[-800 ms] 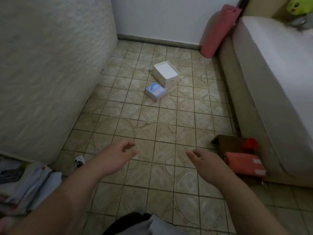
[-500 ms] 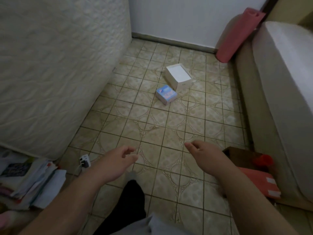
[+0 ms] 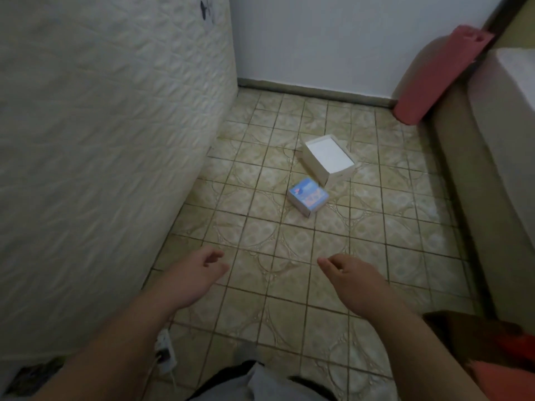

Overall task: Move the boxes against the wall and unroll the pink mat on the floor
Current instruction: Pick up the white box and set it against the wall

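Observation:
Two boxes lie in the middle of the tiled floor: a white box (image 3: 329,158) and, just in front of it, a smaller blue patterned box (image 3: 307,197). A rolled pink mat (image 3: 437,78) leans upright in the far right corner against the white wall (image 3: 333,39). My left hand (image 3: 197,272) and my right hand (image 3: 351,274) hover over the floor well short of the boxes. Both hands hold nothing, with fingers loosely curled and apart.
An upright white mattress (image 3: 101,140) fills the left side. A beige bed base (image 3: 474,175) runs along the right. A white power plug (image 3: 164,353) lies on the floor near the left. A brown box with red items (image 3: 474,337) sits at lower right.
The view has moved forward and to the left, so the boxes and mat appear closer. Both hands stay extended and hold nothing.

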{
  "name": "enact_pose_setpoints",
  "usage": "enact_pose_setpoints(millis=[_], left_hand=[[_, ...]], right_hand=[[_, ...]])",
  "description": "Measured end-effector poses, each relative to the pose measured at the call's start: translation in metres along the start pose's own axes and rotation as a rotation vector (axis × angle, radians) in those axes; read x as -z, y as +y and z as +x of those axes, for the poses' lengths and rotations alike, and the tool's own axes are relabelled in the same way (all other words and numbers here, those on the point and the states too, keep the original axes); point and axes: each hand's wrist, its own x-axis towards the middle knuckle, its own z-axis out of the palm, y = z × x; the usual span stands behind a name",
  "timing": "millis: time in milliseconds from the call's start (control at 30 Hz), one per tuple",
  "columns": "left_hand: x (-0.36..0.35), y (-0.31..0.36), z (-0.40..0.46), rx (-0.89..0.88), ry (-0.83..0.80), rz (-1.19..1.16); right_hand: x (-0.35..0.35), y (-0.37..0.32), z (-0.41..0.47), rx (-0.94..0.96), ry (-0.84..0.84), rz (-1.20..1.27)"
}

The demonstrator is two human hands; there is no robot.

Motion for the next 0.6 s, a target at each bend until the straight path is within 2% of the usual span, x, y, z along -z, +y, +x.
enact_pose_setpoints(millis=[367,600], left_hand=[[0.056,0.122,0.208,-0.142,-0.044,0.073],[0.091,0.184,0.319,-0.087,-0.025,0.002]], right_hand=[[0.038,-0.007,0.138,-0.199,-0.012,0.095],[0.123,-0.041,0.290,-0.117,0.029,0.011]])
